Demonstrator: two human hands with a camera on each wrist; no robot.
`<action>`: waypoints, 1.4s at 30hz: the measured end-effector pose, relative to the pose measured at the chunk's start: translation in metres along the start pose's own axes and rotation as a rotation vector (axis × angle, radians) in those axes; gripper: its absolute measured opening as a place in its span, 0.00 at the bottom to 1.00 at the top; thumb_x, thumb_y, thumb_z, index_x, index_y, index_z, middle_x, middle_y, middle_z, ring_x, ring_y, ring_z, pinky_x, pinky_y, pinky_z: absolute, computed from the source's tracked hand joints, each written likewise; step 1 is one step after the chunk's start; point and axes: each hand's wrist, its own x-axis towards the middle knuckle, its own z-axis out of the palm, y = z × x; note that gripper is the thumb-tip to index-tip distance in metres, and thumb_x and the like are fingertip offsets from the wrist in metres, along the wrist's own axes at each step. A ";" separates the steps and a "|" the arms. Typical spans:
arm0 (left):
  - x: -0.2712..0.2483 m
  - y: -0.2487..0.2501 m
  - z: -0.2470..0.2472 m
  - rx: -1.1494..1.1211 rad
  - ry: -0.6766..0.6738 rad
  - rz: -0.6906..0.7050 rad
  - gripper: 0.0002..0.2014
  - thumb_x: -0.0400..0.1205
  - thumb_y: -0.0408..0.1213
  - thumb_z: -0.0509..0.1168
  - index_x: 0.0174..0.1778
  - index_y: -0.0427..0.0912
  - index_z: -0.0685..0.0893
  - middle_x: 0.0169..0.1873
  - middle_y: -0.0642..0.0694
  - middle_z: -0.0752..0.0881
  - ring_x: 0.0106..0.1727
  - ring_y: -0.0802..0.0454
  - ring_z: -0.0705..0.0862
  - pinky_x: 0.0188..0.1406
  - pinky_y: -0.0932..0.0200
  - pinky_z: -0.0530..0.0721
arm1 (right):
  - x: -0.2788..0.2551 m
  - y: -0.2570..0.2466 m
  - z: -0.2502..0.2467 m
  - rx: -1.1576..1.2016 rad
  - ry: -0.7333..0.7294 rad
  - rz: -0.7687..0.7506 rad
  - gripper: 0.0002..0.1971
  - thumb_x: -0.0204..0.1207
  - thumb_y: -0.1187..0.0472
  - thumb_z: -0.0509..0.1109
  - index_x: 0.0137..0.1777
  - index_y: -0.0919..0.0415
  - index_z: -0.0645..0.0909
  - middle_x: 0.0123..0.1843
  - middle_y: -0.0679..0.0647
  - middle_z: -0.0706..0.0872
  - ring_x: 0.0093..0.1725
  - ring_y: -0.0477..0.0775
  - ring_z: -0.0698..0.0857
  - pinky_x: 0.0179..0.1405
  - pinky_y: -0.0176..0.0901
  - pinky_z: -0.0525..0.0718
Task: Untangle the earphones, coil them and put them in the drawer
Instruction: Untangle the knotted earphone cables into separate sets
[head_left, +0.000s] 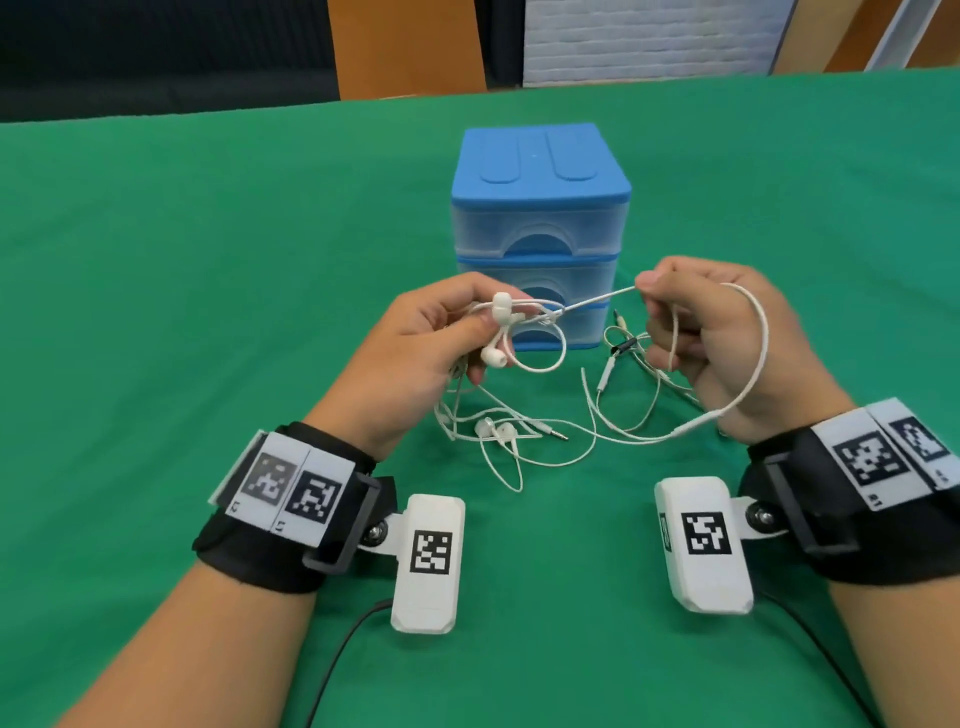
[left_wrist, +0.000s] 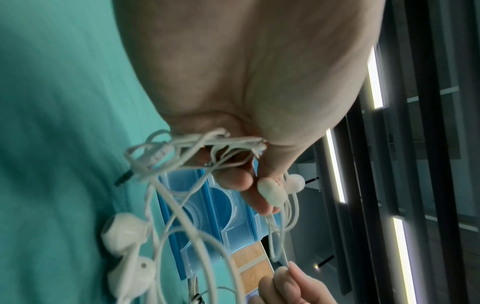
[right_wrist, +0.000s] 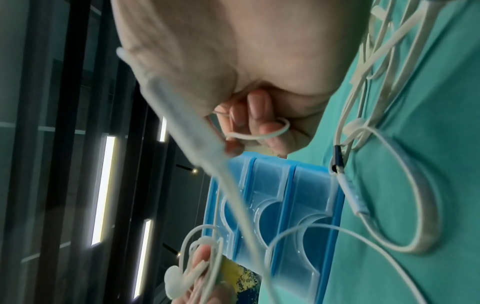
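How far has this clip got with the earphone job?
Early. Nothing is finished: white earphone cables lie tangled on the green cloth. In hand: left hand pinches earbuds, right hand pulls a cable taut. Coiling remains; the blue-topped drawer unit is shut.

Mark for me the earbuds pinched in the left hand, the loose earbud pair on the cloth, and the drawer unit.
held earbuds (head_left: 501, 306), head view, on the upper bud.
loose earbud pair (head_left: 493, 429), head view, between both buds.
drawer unit (head_left: 540, 156), head view, on its blue lid.
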 end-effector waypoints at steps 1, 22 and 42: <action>-0.001 0.000 0.000 -0.012 -0.007 -0.007 0.10 0.89 0.32 0.61 0.59 0.35 0.87 0.34 0.43 0.84 0.35 0.55 0.79 0.33 0.64 0.76 | 0.000 0.000 0.000 0.014 0.029 -0.001 0.17 0.82 0.68 0.64 0.31 0.61 0.70 0.23 0.48 0.65 0.20 0.46 0.58 0.25 0.44 0.58; 0.003 0.003 0.001 -0.311 0.061 -0.083 0.05 0.79 0.25 0.66 0.48 0.36 0.82 0.38 0.50 0.86 0.29 0.59 0.72 0.27 0.70 0.73 | 0.002 -0.012 -0.007 0.537 -0.124 0.166 0.19 0.87 0.53 0.57 0.33 0.54 0.64 0.53 0.61 0.93 0.63 0.61 0.89 0.61 0.52 0.85; -0.005 0.003 0.006 0.304 -0.243 -0.149 0.17 0.76 0.55 0.76 0.60 0.57 0.91 0.42 0.51 0.89 0.44 0.52 0.85 0.51 0.55 0.80 | -0.003 -0.017 0.004 0.650 -0.302 0.069 0.11 0.88 0.57 0.52 0.45 0.59 0.70 0.37 0.55 0.71 0.32 0.51 0.74 0.50 0.48 0.86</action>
